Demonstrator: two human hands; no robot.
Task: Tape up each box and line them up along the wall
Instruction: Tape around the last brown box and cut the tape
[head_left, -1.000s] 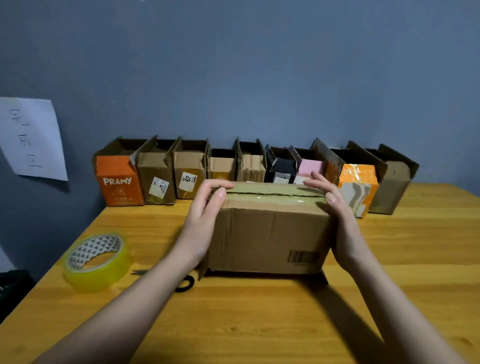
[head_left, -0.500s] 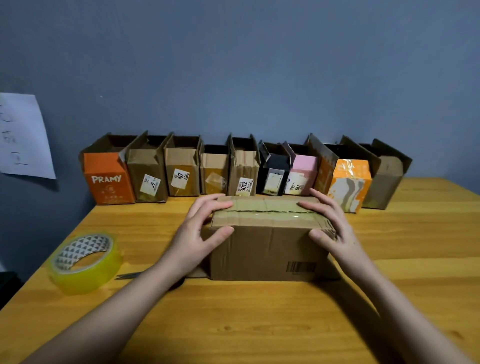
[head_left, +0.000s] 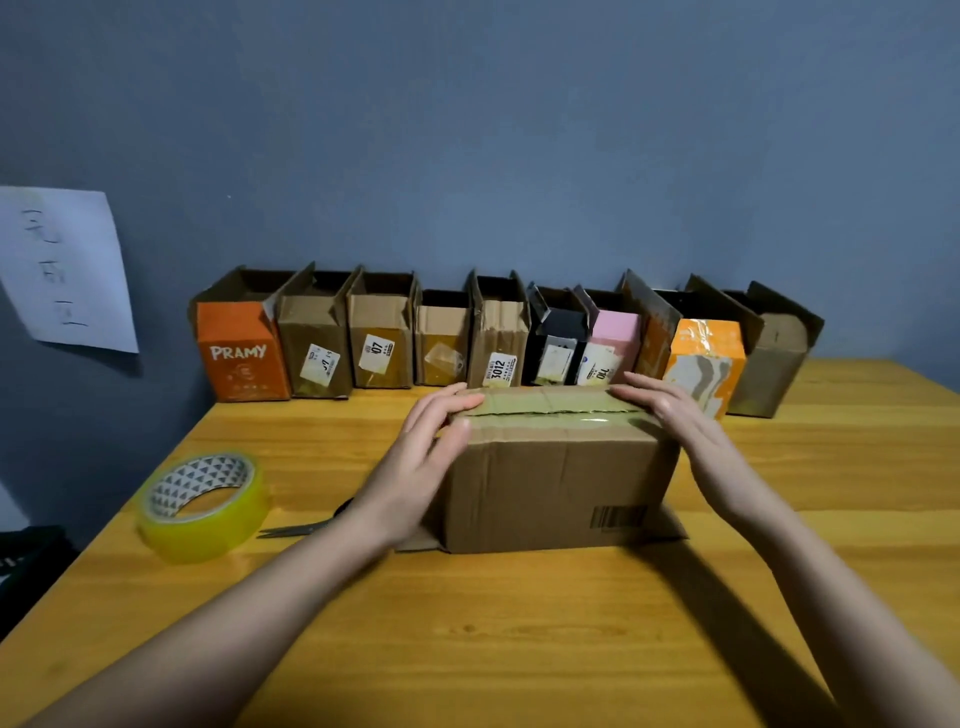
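Head view looks down on the cardboard box sitting on the wooden surface right in front of me, its top seam already covered by a shiny strip of tape. Compared with a second ago the box has come down and toward me: its top then overlapped the labels of the row behind, and now those labels show clear above it. My hands have also slid from the box's end faces up onto the top corners. To my mind that means the sealing of this top seam is about done (I cannot see the underside), and what remains is rubbing the tape ends flat and carrying the box to the wall.

My left hand has a loose, spread grip: fingers nearly straight, lying over the left top corner, thumb pressed on the front edge. My right hand lies flat and released on the right top corner, fingers stretched along the tape. Neither one clutches anything.

Further out, the roll of yellow tape lies on the surface to my left, scissors just beside it and half hidden by my left forearm. Against the wall stands the row of open boxes, flaps up.
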